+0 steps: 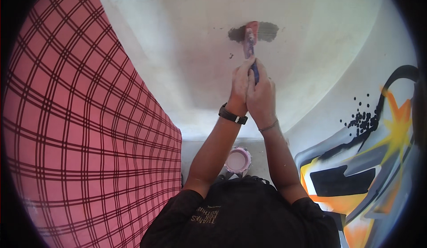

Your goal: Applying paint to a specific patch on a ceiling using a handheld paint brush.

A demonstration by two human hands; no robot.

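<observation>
Both arms reach forward to a paintbrush [249, 41] with a blue handle, smeared with pale paint. My left hand [240, 84], with a dark band on the wrist, is closed on the handle. Pressed close beside it, my right hand [262, 90] also grips the handle, and a thin bracelet circles that wrist. The reddish tip of the brush lies against a dark grey patch [268, 31] on the whitish wall [178, 39], showing grey on both sides of it. Small dark specks dot the wall around the patch.
Below my forearms, a round bucket [247, 166] of pale pinkish paint stands on the floor by my feet. A pink wall with a dark plaid pattern [80, 128] runs along the left. On the right is a wall with a colourful graffiti painting [396, 128].
</observation>
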